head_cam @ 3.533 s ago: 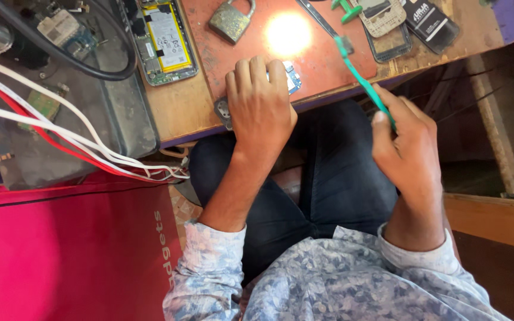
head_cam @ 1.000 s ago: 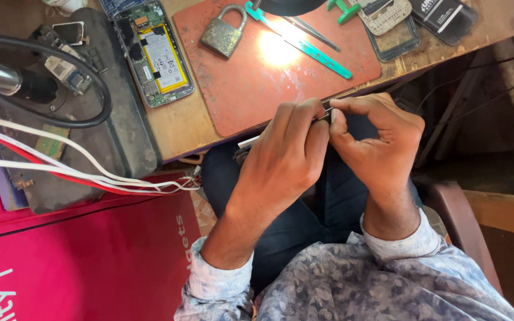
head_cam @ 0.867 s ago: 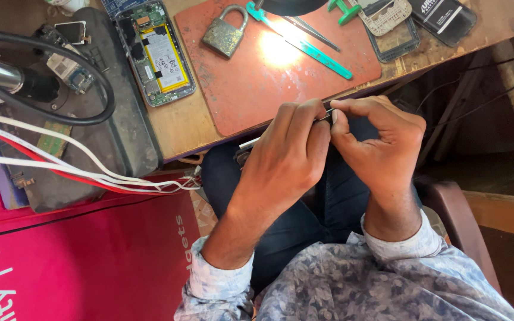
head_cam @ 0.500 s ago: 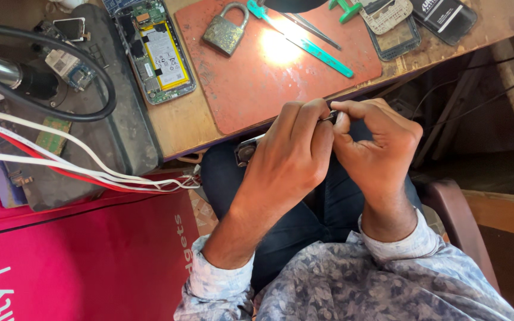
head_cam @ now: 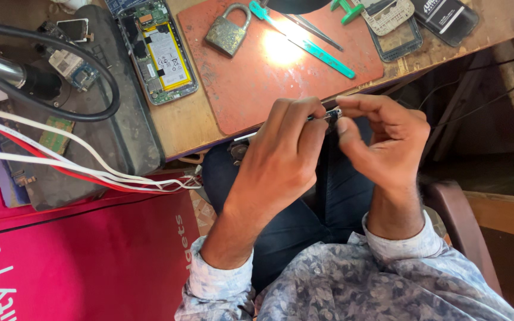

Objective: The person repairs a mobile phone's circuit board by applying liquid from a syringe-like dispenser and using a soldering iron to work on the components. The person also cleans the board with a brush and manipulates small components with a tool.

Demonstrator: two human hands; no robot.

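Note:
Over my lap, in front of the desk edge, my left hand [head_cam: 281,160] grips a thin flat phone part [head_cam: 242,145]; its metal edge shows left of my wrist and between my fingertips. My right hand [head_cam: 382,142] pinches the same part's other end [head_cam: 331,114] with thumb and forefinger. Most of the part is hidden under my left fingers. On the orange mat [head_cam: 251,89] behind my hands lie a green-handled tool [head_cam: 313,47] and thin tweezers [head_cam: 313,30].
A brass padlock [head_cam: 227,32] rests on the mat. An opened phone with its battery exposed [head_cam: 159,53] lies to the left, beside a black cable [head_cam: 90,65] and white and red wires [head_cam: 60,160]. Phone covers [head_cam: 397,27] sit at the back right. A red panel [head_cam: 78,261] is at my left.
3.5 s ago my left hand lay flat on the mat and my right held the green tool. That tool now lies on the mat, and both hands hold the small part together.

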